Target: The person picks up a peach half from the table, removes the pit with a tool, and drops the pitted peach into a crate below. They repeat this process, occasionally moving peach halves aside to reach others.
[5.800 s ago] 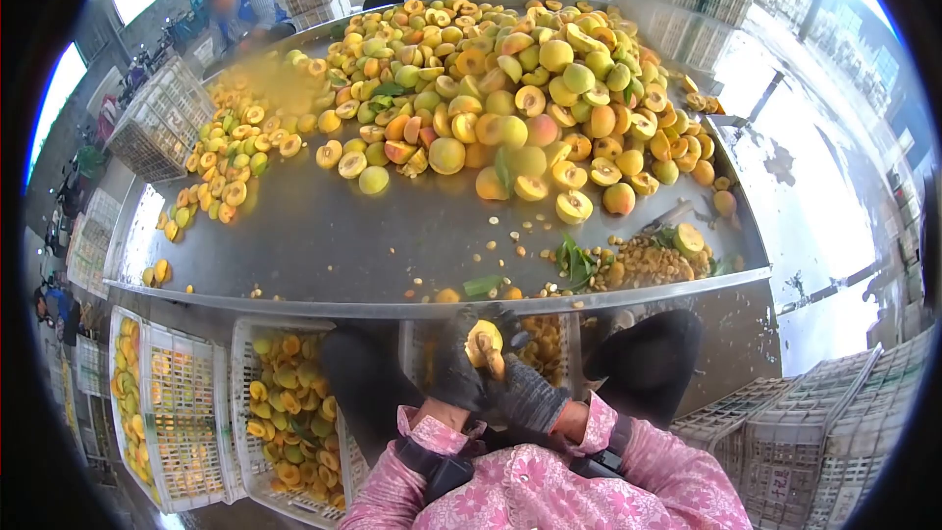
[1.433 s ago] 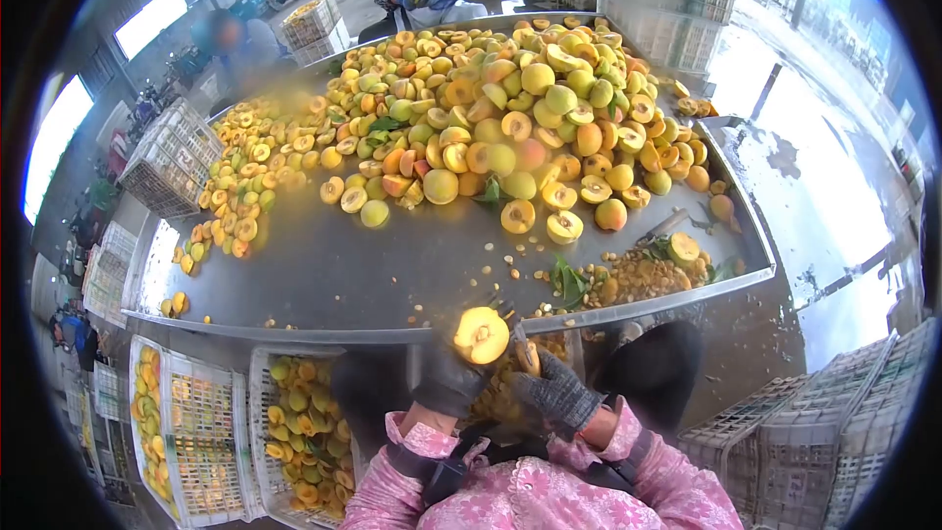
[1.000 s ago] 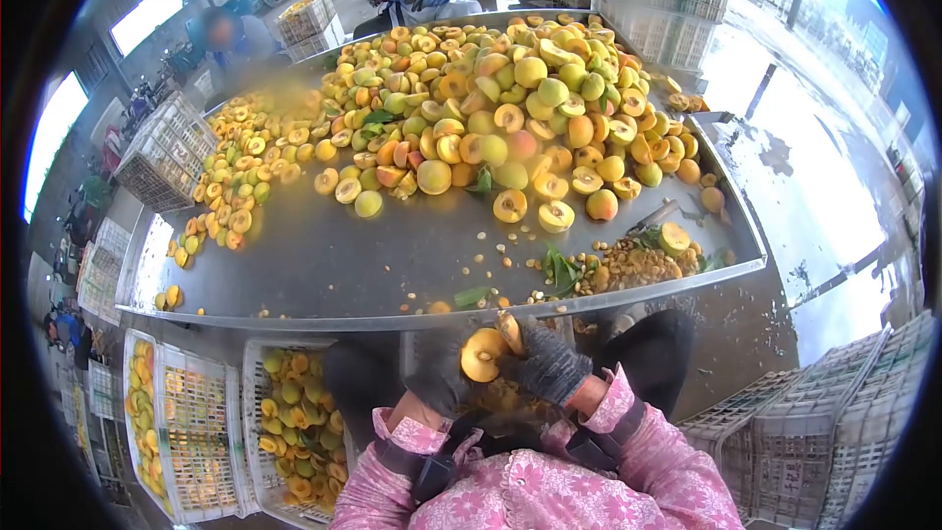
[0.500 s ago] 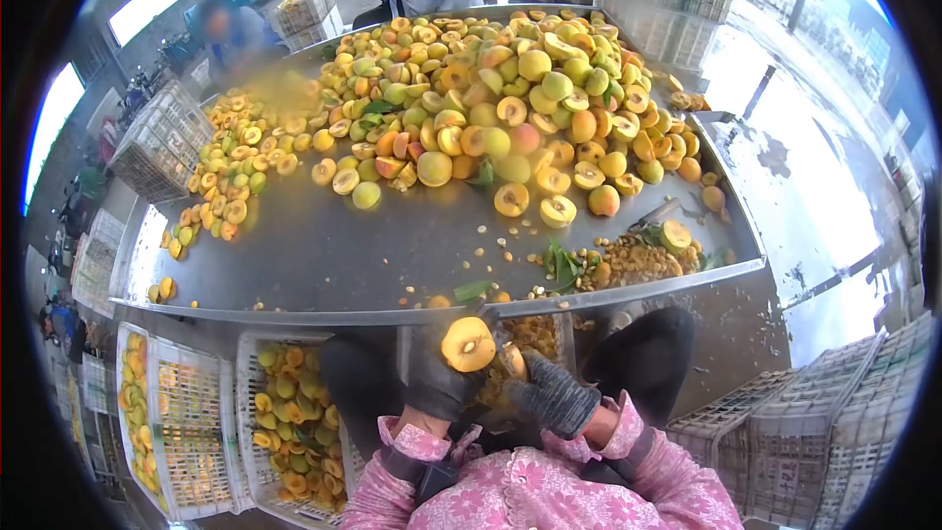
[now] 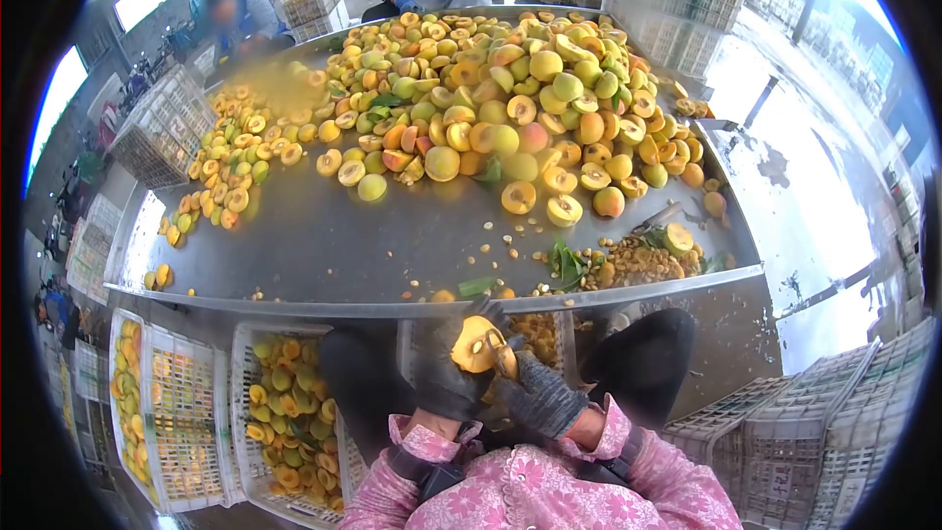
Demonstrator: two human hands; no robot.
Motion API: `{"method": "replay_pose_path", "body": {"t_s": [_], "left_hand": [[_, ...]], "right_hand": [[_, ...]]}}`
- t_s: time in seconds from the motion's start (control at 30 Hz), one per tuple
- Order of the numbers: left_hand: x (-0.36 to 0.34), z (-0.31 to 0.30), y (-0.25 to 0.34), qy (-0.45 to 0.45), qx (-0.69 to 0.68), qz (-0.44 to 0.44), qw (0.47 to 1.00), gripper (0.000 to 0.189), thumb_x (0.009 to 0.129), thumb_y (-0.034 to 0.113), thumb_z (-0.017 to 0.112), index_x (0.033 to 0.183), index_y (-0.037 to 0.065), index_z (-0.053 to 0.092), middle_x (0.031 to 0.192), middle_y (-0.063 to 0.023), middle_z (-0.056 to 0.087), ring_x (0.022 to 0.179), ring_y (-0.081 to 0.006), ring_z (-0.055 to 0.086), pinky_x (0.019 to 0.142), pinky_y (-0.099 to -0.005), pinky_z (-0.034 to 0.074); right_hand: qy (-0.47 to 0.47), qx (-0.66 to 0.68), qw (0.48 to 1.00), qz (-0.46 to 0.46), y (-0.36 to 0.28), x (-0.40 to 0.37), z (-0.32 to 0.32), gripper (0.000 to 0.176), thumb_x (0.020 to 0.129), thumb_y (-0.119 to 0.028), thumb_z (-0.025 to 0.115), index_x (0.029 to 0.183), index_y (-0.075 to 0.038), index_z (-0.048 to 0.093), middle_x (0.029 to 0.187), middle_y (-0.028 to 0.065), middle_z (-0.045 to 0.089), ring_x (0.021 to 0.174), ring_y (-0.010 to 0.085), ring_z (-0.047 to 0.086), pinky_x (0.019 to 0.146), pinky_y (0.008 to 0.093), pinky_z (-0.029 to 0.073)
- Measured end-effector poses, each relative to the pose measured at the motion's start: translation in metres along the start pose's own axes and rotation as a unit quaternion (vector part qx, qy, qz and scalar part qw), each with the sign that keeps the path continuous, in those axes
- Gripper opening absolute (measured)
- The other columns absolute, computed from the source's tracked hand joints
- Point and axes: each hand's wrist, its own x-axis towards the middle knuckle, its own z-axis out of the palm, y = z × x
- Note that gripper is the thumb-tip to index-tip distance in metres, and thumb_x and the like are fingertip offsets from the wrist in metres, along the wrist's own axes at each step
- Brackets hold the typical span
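Note:
My left hand, in a dark glove, is closed around a yellow peach half, cut face up with the pit area showing. Closed in a grey knit glove, my right hand grips a small tool with a brownish end; its exact kind is hard to make out. The tool's end meets the right side of the cut face. Both hands are over my lap, just below the metal table's front rim. Beneath them, a crate with peach pieces is partly hidden.
A large heap of peaches, whole and halved, covers the table's far side. Pits lie piled near the front right. Crates of peach halves stand at my left, stacked crates at my right. Two people sit across the table.
My right hand has moved slightly left, bringing the tool onto the peach half, which has tilted. Across the table, a person's gloved hands have moved apart.

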Motion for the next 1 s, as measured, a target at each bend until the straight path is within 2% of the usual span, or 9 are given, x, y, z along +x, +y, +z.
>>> {"method": "replay_pose_path", "body": {"t_s": [0.1, 0.17, 0.3, 0.43, 0.6, 0.8, 0.87, 0.9, 1.0], "left_hand": [[-0.002, 0.004, -0.024, -0.012, 0.154, 0.075, 0.985, 0.02, 0.092, 0.01, 0.043, 0.107, -0.001, 0.051, 0.099, -0.0106, 0.058, 0.091, -0.0196, 0.057, 0.082, -0.0285, 0.046], [-0.006, 0.016, -0.043, 0.036, -0.154, -0.058, 0.986, 0.018, 0.091, 0.012, 0.047, 0.104, 0.002, 0.054, 0.093, -0.0068, 0.057, 0.088, -0.0174, 0.056, 0.077, -0.0289, 0.046], [-0.013, 0.015, -0.066, 0.057, -0.193, -0.069, 0.977, 0.019, 0.091, 0.009, 0.042, 0.103, -0.001, 0.052, 0.092, -0.0066, 0.055, 0.083, -0.0154, 0.054, 0.077, -0.0273, 0.046], [-0.012, 0.021, -0.059, 0.121, -0.39, -0.137, 0.903, 0.017, 0.092, 0.011, 0.043, 0.101, 0.0, 0.053, 0.09, -0.0064, 0.055, 0.081, -0.0152, 0.054, 0.076, -0.027, 0.047], [-0.013, 0.021, -0.052, 0.136, -0.516, -0.19, 0.824, 0.019, 0.093, 0.015, 0.044, 0.093, 0.001, 0.056, 0.082, -0.0064, 0.056, 0.076, -0.0153, 0.055, 0.071, -0.0267, 0.048], [-0.004, 0.005, -0.079, -0.106, -0.671, -0.122, 0.724, 0.013, 0.087, 0.013, 0.052, 0.087, 0.002, 0.059, 0.078, -0.0056, 0.057, 0.075, -0.0166, 0.057, 0.07, -0.0278, 0.048], [-0.007, -0.004, -0.04, -0.071, -0.175, -0.083, 0.978, 0.013, 0.081, 0.011, 0.058, 0.089, 0.002, 0.06, 0.082, -0.0062, 0.06, 0.077, -0.0172, 0.059, 0.072, -0.0286, 0.048], [-0.007, -0.008, -0.022, -0.045, 0.105, -0.053, 0.992, 0.015, 0.078, 0.01, 0.061, 0.09, 0.001, 0.06, 0.083, -0.0064, 0.061, 0.079, -0.0175, 0.059, 0.073, -0.029, 0.049], [-0.008, -0.01, -0.028, -0.095, 0.082, -0.044, 0.991, 0.025, 0.072, 0.009, 0.065, 0.095, 0.002, 0.062, 0.089, -0.0083, 0.063, 0.082, -0.0179, 0.061, 0.076, -0.0299, 0.048]], "right_hand": [[-0.009, -0.104, 0.994, -0.02, 0.0, 0.004, 0.002, 0.038, 0.083, -0.022, 0.058, 0.112, -0.002, 0.044, 0.09, 0.0192, 0.054, 0.079, 0.0327, 0.056, 0.07, 0.0368, 0.045], [-0.01, -0.077, 0.997, -0.001, -0.025, 0.007, -0.004, 0.038, 0.087, -0.026, 0.054, 0.115, -0.003, 0.043, 0.093, 0.0166, 0.055, 0.079, 0.0295, 0.057, 0.07, 0.0356, 0.046], [-0.099, 0.16, 0.98, 0.071, -0.034, 0.015, 0.001, 0.057, 0.081, -0.017, 0.053, 0.125, 0.013, 0.035, 0.119, 0.0241, 0.044, 0.1, 0.0377, 0.046, 0.09, 0.0413, 0.036], [-0.108, 0.065, 0.99, -0.063, -0.01, 0.017, 0.011, 0.056, 0.083, -0.025, 0.049, 0.124, 0.013, 0.037, 0.117, 0.025, 0.043, 0.095, 0.0352, 0.045, 0.09, 0.0384, 0.033], [-0.117, -0.041, 0.992, -0.024, -0.002, 0.017, 0.013, 0.05, 0.083, -0.027, 0.051, 0.118, 0.007, 0.046, 0.111, 0.0215, 0.047, 0.093, 0.0344, 0.046, 0.087, 0.0375, 0.035], [-0.124, -0.081, 0.982, -0.117, 0.02, 0.019, 0.021, 0.035, 0.084, -0.017, 0.056, 0.113, 0.001, 0.045, 0.101, 0.016, 0.055, 0.089, 0.0235, 0.054, 0.077, 0.0341, 0.044], [-0.109, 0.004, 0.981, -0.159, 0.03, 0.021, 0.027, 0.035, 0.084, -0.017, 0.056, 0.113, 0.001, 0.045, 0.102, 0.0159, 0.055, 0.088, 0.0246, 0.054, 0.078, 0.0352, 0.044], [-0.157, 0.025, 0.984, -0.085, 0.019, 0.021, 0.021, 0.036, 0.085, -0.017, 0.056, 0.114, 0.001, 0.046, 0.102, 0.0157, 0.055, 0.089, 0.0249, 0.054, 0.079, 0.0352, 0.044], [-0.241, 0.059, 0.968, 0.048, -0.012, 0.018, -0.002, 0.037, 0.085, -0.017, 0.055, 0.116, 0.001, 0.046, 0.102, 0.0152, 0.056, 0.091, 0.0251, 0.054, 0.081, 0.0346, 0.043]]}}
